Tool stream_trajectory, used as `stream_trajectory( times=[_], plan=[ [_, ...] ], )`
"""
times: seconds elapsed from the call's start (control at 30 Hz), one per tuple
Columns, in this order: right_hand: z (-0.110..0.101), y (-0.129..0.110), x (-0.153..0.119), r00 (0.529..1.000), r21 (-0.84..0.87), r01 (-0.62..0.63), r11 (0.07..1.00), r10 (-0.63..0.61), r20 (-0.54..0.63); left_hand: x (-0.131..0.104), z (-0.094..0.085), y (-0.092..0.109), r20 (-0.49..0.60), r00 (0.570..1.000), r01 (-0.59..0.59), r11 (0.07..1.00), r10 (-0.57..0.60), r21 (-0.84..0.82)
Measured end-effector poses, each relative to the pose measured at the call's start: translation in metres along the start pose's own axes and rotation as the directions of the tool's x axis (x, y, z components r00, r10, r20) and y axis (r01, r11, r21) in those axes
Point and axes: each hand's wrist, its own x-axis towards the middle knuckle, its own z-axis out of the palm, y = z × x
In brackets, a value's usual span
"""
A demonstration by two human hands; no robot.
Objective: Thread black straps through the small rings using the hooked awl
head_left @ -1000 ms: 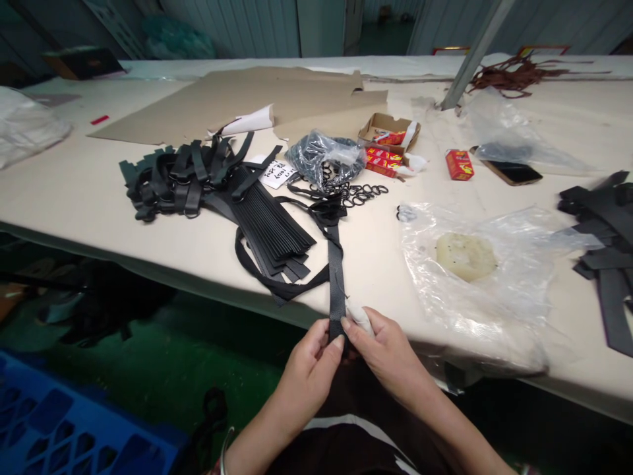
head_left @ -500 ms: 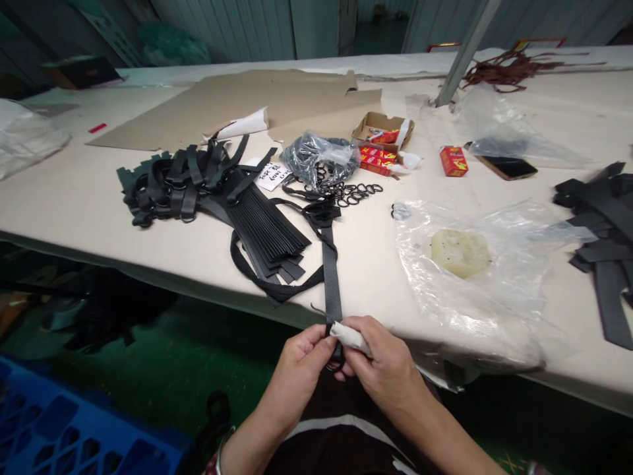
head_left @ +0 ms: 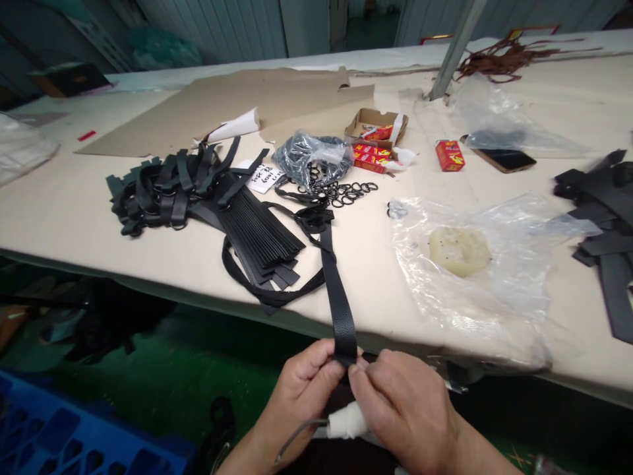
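A black leather-look strap runs from the table over its front edge down to my hands. My left hand pinches its lower end between thumb and fingers. My right hand pinches the same end from the other side, its thumb close to the left one. Tucked in the right hand is an awl-like tool with a white handle. Its thin curved metal shaft points left, across in front of my left hand. Fingers cover the strap's very end. At the upper part of the strap lies a black cord loop.
Stacked black strips and a heap of ringed straps lie left. Behind are black rings, a bagged bundle and red boxes. A yellowish wax-like block sits on clear plastic, right, near a phone.
The strap's end now lies flat across both thumbs, closer to me. The white-handled tool has swung down below the strap, its shaft pointing left. A ring seen under my fingers earlier is hidden.
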Motion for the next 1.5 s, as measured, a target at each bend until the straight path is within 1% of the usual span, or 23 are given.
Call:
stream_trajectory(
  times=[0.1,0.23,0.3,0.37,0.43,0.5,0.57,0.6,0.63,0.67,0.7,0.73,0.77,0.8,0.83,0.87,0.9,0.93,1.0,1.17,1.23,1.4,1.5],
  plan=[
    [0.005,-0.003,-0.004,0.999,-0.058,-0.03,0.998,0.031,0.027,0.001,0.0,0.0,-0.013,1.0,-0.021,0.999,0.021,0.024],
    [0.01,-0.007,-0.009,0.995,-0.033,-0.09,0.995,0.091,0.038,0.002,-0.001,0.0,-0.016,0.999,-0.028,0.999,0.029,0.039],
    [0.008,-0.006,-0.008,0.996,-0.032,-0.079,0.996,0.08,0.025,0.002,-0.001,-0.001,-0.019,0.999,-0.032,0.999,0.033,0.035],
    [0.005,-0.003,-0.005,0.999,-0.019,-0.041,0.999,0.041,0.015,0.002,0.0,-0.001,-0.026,0.999,-0.034,0.999,0.034,0.026],
    [0.004,-0.001,-0.004,1.0,0.036,-0.023,0.999,0.022,0.007,0.002,0.0,-0.002,-0.035,0.999,-0.026,1.0,0.026,0.011],
    [0.006,-0.001,-0.006,0.997,0.12,-0.074,0.99,0.075,-0.003,0.002,0.001,-0.002,-0.04,0.999,-0.008,1.0,0.008,0.001],
    [0.011,-0.003,-0.008,0.982,0.212,-0.184,0.96,0.191,-0.011,0.003,0.001,-0.002,-0.042,0.999,0.011,1.0,-0.011,0.005],
    [0.014,-0.005,-0.009,0.963,0.266,-0.258,0.929,0.269,-0.006,0.004,0.002,-0.002,-0.045,0.999,0.018,1.0,-0.017,0.014],
    [0.016,-0.007,-0.01,0.931,0.336,-0.347,0.876,0.364,0.012,0.004,0.003,-0.002,-0.048,0.999,0.018,1.0,-0.017,0.024],
    [0.018,-0.009,-0.01,0.879,0.417,-0.451,0.789,0.474,0.052,0.005,0.004,-0.001,-0.054,0.998,0.017,1.0,-0.015,0.025],
    [0.018,-0.011,-0.008,0.804,0.495,-0.556,0.667,0.584,0.116,0.006,0.004,-0.001,-0.055,0.998,0.017,1.0,-0.016,0.017],
    [0.018,-0.012,-0.006,0.71,0.558,-0.65,0.516,0.673,0.205,0.007,0.005,-0.001,-0.055,0.998,0.02,1.0,-0.02,0.0],
    [0.017,-0.012,-0.004,0.614,0.601,-0.717,0.354,0.729,0.304,0.008,0.006,-0.001,-0.052,0.998,0.024,0.999,-0.025,-0.024],
    [0.016,-0.012,-0.001,0.53,0.622,-0.756,0.202,0.747,0.401,0.009,0.006,-0.001,-0.047,0.998,0.028,0.998,-0.031,-0.055],
    [0.015,-0.011,0.002,0.468,0.626,-0.776,0.076,0.735,0.49,0.009,0.007,-0.002,-0.044,0.998,0.035,0.996,-0.039,-0.084],
    [0.014,-0.011,0.005,0.428,0.619,-0.785,-0.016,0.708,0.562,0.01,0.007,-0.002,-0.043,0.998,0.036,0.994,-0.041,-0.108],
    [0.013,-0.01,0.008,0.403,0.61,-0.788,-0.085,0.677,0.616,0.01,0.007,-0.002,-0.044,0.998,0.031,0.992,-0.037,-0.125],
    [0.013,-0.01,0.009,0.386,0.602,-0.787,-0.136,0.652,0.653,0.009,0.007,-0.003,-0.046,0.998,0.028,0.99,-0.035,-0.138],
    [0.015,-0.01,0.01,0.36,0.595,-0.777,-0.204,0.631,0.687,0.009,0.008,-0.003,-0.048,0.998,0.029,0.988,-0.037,-0.154],
    [0.024,-0.012,0.005,0.319,0.627,-0.694,-0.353,0.631,0.708,0.01,0.009,-0.002,-0.024,0.998,0.052,0.98,-0.058,-0.195],
    [0.027,-0.013,0.002,0.318,0.631,-0.682,-0.37,0.628,0.711,0.009,0.008,-0.003,-0.01,0.998,0.064,0.972,-0.068,-0.227],
    [0.031,-0.014,0.0,0.328,0.638,-0.684,-0.353,0.632,0.702,0.006,0.003,-0.005,0.043,0.995,0.103,0.956,-0.094,-0.276],
    [0.032,-0.015,0.0,0.318,0.637,-0.678,-0.366,0.636,0.704,0.006,0.001,-0.005,0.066,0.989,0.145,0.95,-0.132,-0.275]
  ],
)
